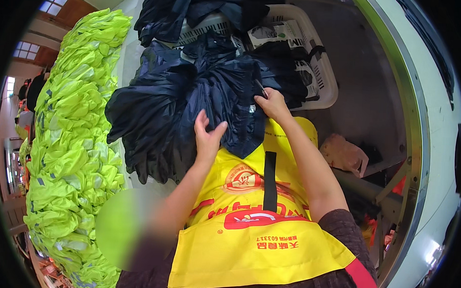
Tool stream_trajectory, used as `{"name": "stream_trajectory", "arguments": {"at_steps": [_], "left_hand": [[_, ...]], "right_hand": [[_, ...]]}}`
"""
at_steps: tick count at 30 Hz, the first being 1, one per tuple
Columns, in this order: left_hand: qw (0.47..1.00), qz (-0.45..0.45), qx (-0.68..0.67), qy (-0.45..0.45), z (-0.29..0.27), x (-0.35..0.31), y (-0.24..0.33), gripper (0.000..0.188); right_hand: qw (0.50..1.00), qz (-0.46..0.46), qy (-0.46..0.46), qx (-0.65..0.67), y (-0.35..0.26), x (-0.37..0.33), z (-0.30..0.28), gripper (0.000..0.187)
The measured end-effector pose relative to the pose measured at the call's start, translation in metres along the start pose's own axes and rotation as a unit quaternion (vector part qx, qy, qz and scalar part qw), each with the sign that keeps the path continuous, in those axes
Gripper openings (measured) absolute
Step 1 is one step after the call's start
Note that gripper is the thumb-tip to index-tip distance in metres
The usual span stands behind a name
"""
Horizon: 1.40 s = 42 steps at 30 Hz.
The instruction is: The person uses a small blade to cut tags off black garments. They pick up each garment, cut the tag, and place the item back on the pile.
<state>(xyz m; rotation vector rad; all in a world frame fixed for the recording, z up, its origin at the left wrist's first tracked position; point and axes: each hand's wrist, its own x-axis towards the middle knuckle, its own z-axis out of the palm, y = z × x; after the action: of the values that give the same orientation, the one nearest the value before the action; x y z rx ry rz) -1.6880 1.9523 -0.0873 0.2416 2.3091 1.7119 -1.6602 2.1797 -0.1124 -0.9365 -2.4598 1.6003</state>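
A bunched dark navy garment of thin, shiny cloth lies spread in front of me and hangs down to my lap. My left hand hovers at its near edge, thumb and fingers apart, holding nothing that I can see. At the garment's right edge, my right hand is closed around a small, thin metal tool; only its tip shows, so its exact kind is unclear. A small pale tag shows on the cloth just left of that hand.
A long pile of neon yellow-green garments runs along the left. A white plastic basket with dark cloth and printed packaging stands at the far right. More dark cloth lies beyond. A yellow apron covers my lap; a metal-edged table borders the right.
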Motion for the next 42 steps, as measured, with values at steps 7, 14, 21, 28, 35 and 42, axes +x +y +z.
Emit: {"name": "stream_trajectory", "arguments": {"at_steps": [7, 14, 21, 28, 35, 42], "left_hand": [[0.849, -0.345, -0.392, -0.082, 0.020, -0.029, 0.016, 0.037], [0.747, -0.083, -0.614, -0.243, -0.090, 0.032, 0.107, 0.031], [0.911, -0.010, -0.406, -0.066, -0.011, -0.027, 0.078, 0.067], [0.980, 0.064, -0.184, -0.044, 0.012, -0.085, 0.070, 0.058], [0.898, -0.136, -0.419, 0.004, -0.023, -0.079, 0.060, 0.036], [0.808, -0.218, -0.543, 0.069, -0.040, -0.074, 0.034, 0.034]], "right_hand": [[0.886, 0.063, 0.091, 0.450, -0.046, -0.061, -0.002, 0.032], [0.876, 0.024, 0.031, 0.481, -0.076, -0.169, -0.038, 0.016], [0.823, 0.118, 0.025, 0.555, -0.075, -0.197, 0.006, 0.009], [0.836, 0.065, -0.101, 0.536, -0.065, -0.204, 0.033, 0.012], [0.958, -0.238, 0.106, 0.117, -0.085, -0.160, -0.018, 0.023], [0.939, -0.329, 0.019, -0.101, -0.150, -0.072, 0.000, 0.043]]}}
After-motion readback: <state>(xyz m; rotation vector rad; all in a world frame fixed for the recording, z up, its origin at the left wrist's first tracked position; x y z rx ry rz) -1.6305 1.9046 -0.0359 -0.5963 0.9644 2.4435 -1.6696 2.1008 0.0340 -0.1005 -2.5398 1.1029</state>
